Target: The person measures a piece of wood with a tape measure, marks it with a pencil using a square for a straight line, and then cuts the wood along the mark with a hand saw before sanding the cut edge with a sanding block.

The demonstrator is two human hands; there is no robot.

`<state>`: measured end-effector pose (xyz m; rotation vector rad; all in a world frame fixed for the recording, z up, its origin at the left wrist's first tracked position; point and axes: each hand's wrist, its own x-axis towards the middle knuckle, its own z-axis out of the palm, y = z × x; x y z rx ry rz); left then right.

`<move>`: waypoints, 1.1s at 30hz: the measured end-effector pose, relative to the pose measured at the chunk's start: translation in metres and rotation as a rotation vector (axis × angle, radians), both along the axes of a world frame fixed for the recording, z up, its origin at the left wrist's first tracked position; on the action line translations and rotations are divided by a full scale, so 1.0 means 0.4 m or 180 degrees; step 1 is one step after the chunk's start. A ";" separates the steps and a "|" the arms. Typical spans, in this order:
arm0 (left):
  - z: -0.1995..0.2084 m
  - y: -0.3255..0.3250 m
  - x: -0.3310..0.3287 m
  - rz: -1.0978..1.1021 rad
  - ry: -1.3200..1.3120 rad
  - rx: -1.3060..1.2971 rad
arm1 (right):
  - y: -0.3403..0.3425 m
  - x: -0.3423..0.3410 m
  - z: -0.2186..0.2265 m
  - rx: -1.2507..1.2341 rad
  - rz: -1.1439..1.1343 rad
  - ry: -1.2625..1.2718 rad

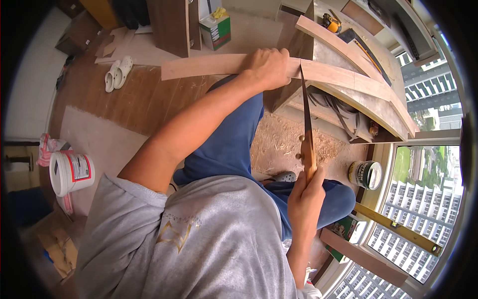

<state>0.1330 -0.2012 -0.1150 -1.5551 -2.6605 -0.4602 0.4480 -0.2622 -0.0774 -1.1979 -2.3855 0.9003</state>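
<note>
A long, pale wooden board runs across the front, its right part resting on the low wooden cabinet and its left end jutting out over the floor. My left hand is closed over the board just left of the cutting line. In my right hand is the wooden handle of a handsaw. The narrow dark blade points away from me, and its far end meets the board's near edge at a dark line, close to the fingers of my left hand. My right fingers wrap round the handle.
On the cabinet top lie a second board, a yellow-black tape measure and a dark long tool. Wood shavings cover the floor beneath. A paint tin and spirit level are by the window; a white bucket stands left.
</note>
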 end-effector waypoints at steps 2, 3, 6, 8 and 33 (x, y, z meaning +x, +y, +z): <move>0.000 -0.004 0.000 -0.0005 0.0034 0.0023 | 0.005 -0.016 -0.030 0.0195 -0.0036 0.0142; 0.001 -0.008 -0.004 -0.0001 0.0135 0.0091 | 0.058 -0.079 -0.068 0.0192 0.0022 0.0070; -0.003 0.020 0.018 -0.0143 0.0159 0.0162 | 0.226 -0.279 -0.048 0.0504 0.0226 0.0213; -0.011 0.014 0.009 -0.0203 0.0025 0.0129 | 0.233 -0.314 -0.021 0.0690 0.0312 0.0177; 0.000 0.007 -0.010 -0.0075 -0.0117 0.0100 | 0.013 0.009 -0.028 -0.0239 0.0111 0.0034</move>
